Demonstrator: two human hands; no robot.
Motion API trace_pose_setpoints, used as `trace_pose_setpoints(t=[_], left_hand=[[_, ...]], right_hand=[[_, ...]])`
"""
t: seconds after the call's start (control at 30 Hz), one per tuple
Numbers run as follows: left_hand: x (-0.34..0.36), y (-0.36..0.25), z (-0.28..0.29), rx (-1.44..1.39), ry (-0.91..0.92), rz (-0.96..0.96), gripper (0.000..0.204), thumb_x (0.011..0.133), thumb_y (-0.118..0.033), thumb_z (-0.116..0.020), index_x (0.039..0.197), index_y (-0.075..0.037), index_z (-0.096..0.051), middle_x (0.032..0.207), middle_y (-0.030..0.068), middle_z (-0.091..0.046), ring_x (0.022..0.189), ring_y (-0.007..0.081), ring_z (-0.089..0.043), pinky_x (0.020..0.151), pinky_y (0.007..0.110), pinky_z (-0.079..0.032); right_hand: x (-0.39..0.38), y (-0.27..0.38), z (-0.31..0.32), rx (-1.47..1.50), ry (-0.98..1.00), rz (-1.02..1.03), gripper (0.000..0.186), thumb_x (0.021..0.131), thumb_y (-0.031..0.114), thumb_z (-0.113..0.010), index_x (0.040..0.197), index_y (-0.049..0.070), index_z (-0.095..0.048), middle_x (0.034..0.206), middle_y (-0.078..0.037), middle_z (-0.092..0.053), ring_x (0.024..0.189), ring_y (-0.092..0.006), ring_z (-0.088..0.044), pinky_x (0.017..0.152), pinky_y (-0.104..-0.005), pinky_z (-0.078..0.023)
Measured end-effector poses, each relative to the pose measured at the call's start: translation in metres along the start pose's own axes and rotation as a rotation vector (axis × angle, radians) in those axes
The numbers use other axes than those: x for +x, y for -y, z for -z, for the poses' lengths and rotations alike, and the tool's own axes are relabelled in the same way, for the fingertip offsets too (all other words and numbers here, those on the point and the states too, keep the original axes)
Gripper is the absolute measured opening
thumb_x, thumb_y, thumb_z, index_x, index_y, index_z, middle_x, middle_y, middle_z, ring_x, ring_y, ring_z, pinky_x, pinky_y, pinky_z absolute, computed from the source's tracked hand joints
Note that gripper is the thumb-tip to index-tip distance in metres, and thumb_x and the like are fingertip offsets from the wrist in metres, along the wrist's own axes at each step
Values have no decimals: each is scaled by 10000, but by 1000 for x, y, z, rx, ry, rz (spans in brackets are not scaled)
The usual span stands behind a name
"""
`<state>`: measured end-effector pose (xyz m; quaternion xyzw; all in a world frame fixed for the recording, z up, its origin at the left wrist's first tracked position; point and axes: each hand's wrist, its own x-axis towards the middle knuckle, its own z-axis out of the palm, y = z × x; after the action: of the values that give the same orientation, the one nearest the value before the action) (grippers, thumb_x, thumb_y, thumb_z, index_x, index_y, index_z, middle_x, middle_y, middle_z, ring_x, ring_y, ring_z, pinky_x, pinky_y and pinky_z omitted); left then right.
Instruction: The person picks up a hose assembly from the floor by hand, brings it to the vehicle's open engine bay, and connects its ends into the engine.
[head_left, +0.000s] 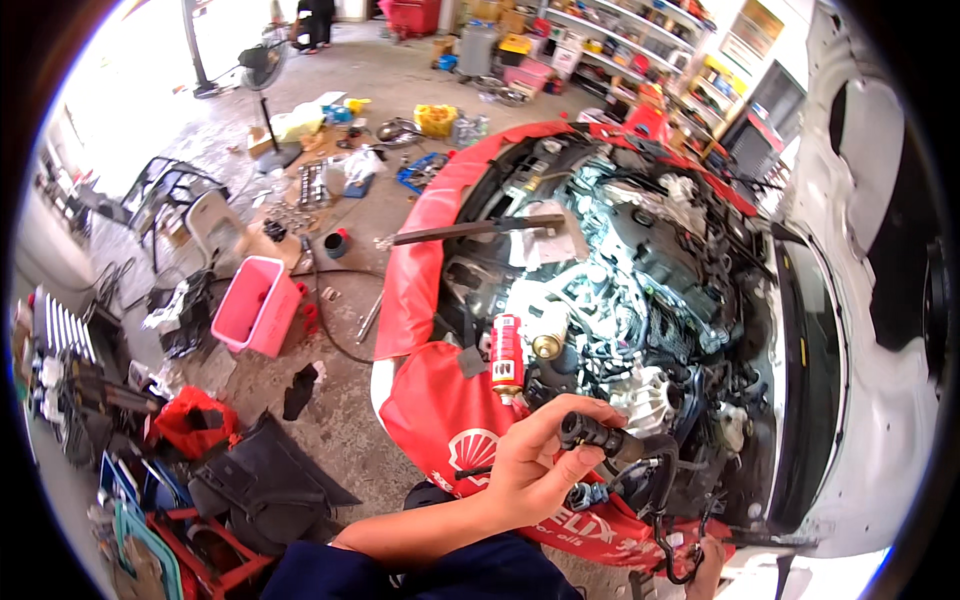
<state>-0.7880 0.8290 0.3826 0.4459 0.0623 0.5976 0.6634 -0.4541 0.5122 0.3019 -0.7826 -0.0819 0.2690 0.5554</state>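
Note:
My left hand (pixel 545 462) is closed around the connector end of a black coolant-type hose (pixel 662 480), thumb and fingers pinching the dark ribbed fitting. The hose bends downward over the front corner of the car's engine bay. At its lower end, my right hand (pixel 708 568) grips the hose beside the red fender cover (pixel 430 405); part of that hand is cut off by the dark rim. Just beyond my left hand lie a red spray can (pixel 507 352) and a second can with a gold-coloured end (pixel 547 345). Behind them is the exposed engine (pixel 645 240), brightly lit.
A long dark bar (pixel 480 229) lies across the bay's edge. The raised white hood (pixel 850 250) stands at right. On the floor at left are a pink bin (pixel 258 305), a black bag (pixel 265 480), a fan (pixel 262 75) and scattered parts. Loaded shelves (pixel 620 40) line the back.

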Motion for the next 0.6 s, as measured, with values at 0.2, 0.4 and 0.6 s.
trace_pose_setpoints(t=[0.2, 0.4, 0.6], left_hand=[[3, 1, 15, -113, 65, 96, 284, 891, -11, -553, 1159, 46, -482, 1109, 129, -557, 1004, 165, -559, 807, 260, -486], [-7, -1, 39, -24, 138, 286, 302, 893, -18, -553, 1173, 58, -469, 1078, 154, -597, 985, 195, -580, 883, 315, -451], [-54, 18, 95, 40, 128, 730, 392, 941, -227, -525, 1208, 54, -465, 950, 144, -644, 851, 179, -642, 694, 275, -523]], right_hand=[[-56, -13, -24, -53, -63, 37, 236, 913, 202, -508, 1017, 14, -605, 583, -53, -560, 341, -92, -428, 311, -218, -307], [-79, -31, -32, -21, -346, 236, 386, 954, 246, -491, 1264, 18, -460, 623, -57, -570, 439, -86, -466, 393, -221, -337], [-92, -59, -23, 147, -679, 382, 361, 954, 257, -491, 1247, 49, -463, 830, -48, -607, 591, -80, -541, 452, -191, -370]])
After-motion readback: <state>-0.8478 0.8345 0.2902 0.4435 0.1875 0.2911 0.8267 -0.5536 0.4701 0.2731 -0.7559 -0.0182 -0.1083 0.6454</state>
